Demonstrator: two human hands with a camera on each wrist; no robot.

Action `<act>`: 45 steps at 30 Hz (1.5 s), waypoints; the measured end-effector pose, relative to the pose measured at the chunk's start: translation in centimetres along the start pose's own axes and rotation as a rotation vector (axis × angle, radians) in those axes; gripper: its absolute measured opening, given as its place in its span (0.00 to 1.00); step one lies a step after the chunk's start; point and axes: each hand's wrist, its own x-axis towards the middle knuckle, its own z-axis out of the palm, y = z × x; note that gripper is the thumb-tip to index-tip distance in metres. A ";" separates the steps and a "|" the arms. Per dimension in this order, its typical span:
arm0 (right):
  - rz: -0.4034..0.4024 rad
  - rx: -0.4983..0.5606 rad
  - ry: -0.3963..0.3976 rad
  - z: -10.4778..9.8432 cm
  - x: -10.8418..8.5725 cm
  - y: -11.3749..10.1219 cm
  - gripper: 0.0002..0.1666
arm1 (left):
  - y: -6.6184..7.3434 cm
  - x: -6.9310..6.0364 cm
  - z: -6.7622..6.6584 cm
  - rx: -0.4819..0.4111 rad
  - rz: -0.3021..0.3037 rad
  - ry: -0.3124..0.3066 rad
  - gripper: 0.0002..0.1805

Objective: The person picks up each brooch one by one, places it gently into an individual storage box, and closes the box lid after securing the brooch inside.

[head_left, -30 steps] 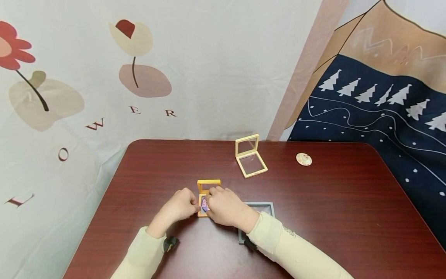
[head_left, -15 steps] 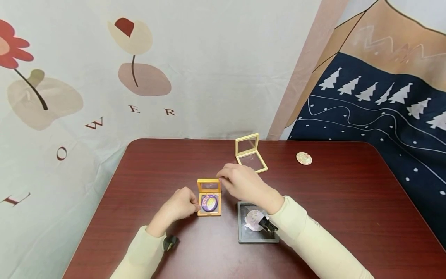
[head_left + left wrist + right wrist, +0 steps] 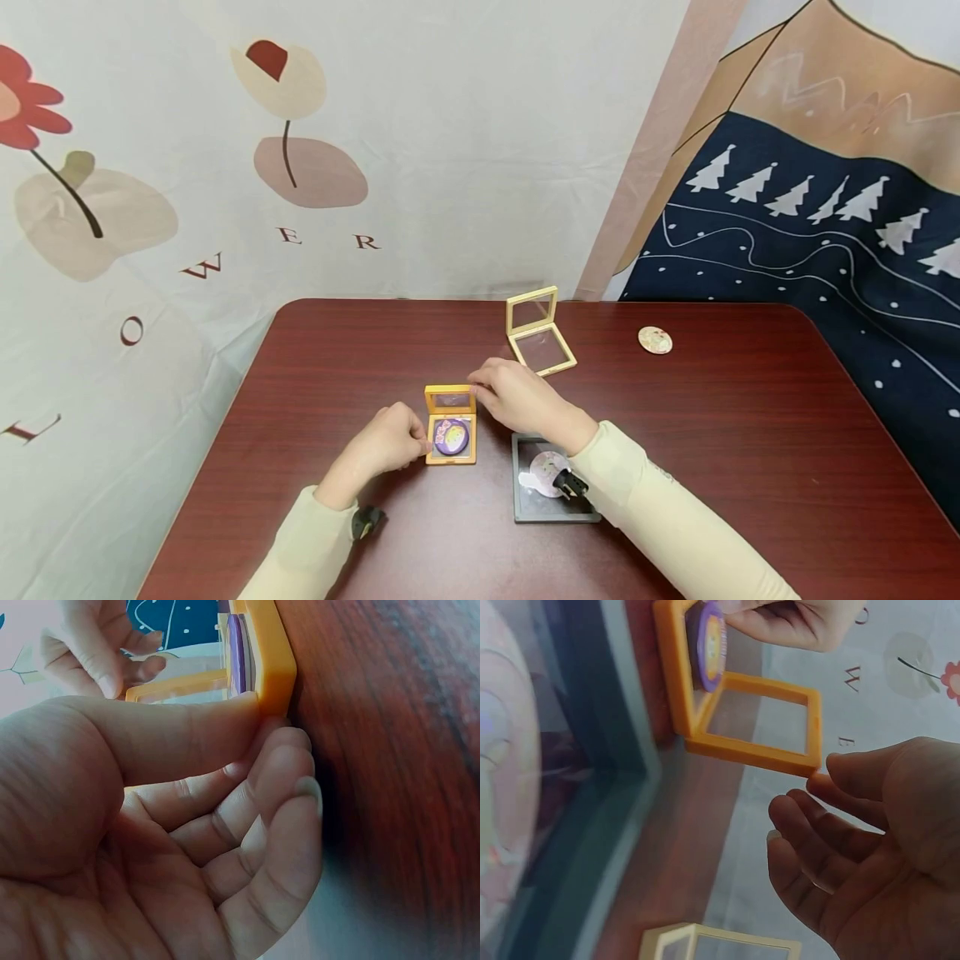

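Note:
A small hinged orange display frame [image 3: 451, 461] stands with its lid raised. Its base bears a round purple badge [image 3: 452, 437] with a yellow figure. On the near-left edge of the base, my left hand [image 3: 386, 439] pinches the frame between thumb and index finger. The thumb [image 3: 202, 735] lies against the orange rim in the left wrist view. My right hand [image 3: 525, 398] is at the lid's upper right corner, its index fingertip touching or very near it. In the right wrist view, the lid [image 3: 754, 754] ends at these loosely bent fingers [image 3: 810, 840].
A grey frame [image 3: 555, 517] with a pale round badge [image 3: 547, 473] lies partly under my right forearm. Behind stands an opened cream frame [image 3: 543, 350]. Another round badge [image 3: 655, 340] lies at the back right of the dark red table [image 3: 720, 417]. A printed cloth [image 3: 450, 150] hangs behind.
My right hand has left the badge in the base and moved back and right to the lid's corner, uncovering the badge. The left hand keeps its pinch.

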 end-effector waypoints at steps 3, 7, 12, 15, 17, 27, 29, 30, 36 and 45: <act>0.009 0.002 -0.020 0.4 -0.2 0.1 0.11 | 0.0 0.0 0.0 0.001 0.004 0.000 0.18; 0.012 0.010 -0.025 0.7 -0.4 0.0 0.11 | -0.1 0.0 0.0 0.001 0.017 -0.002 0.18; 0.011 0.030 -0.028 0.8 -0.9 -0.4 0.10 | -0.2 0.1 0.0 -0.006 0.027 0.000 0.18; 0.019 0.032 -0.043 0.8 -1.3 -0.6 0.11 | -0.2 0.1 0.0 -0.016 0.024 -0.001 0.17; 0.022 0.027 -0.049 1.0 -1.6 -0.8 0.12 | -0.2 0.1 0.0 -0.025 0.020 -0.004 0.17; 0.007 0.009 -0.083 1.7 -2.7 -1.6 0.12 | -0.2 -0.1 -0.1 -0.032 0.032 0.002 0.18; 0.000 0.006 -0.088 1.8 -2.8 -1.8 0.12 | -0.2 -0.2 -0.1 -0.028 0.030 0.003 0.19; -0.002 0.009 -0.090 1.8 -2.9 -1.9 0.11 | -0.2 -0.2 -0.1 -0.025 0.028 0.003 0.19; -0.021 0.017 -0.088 2.2 -3.3 -2.0 0.10 | -0.1 -0.2 -0.1 -0.028 0.023 -0.003 0.20; -0.042 0.036 -0.125 2.6 -3.6 -1.9 0.02 | -0.5 0.0 -0.1 -0.043 0.061 -0.012 0.20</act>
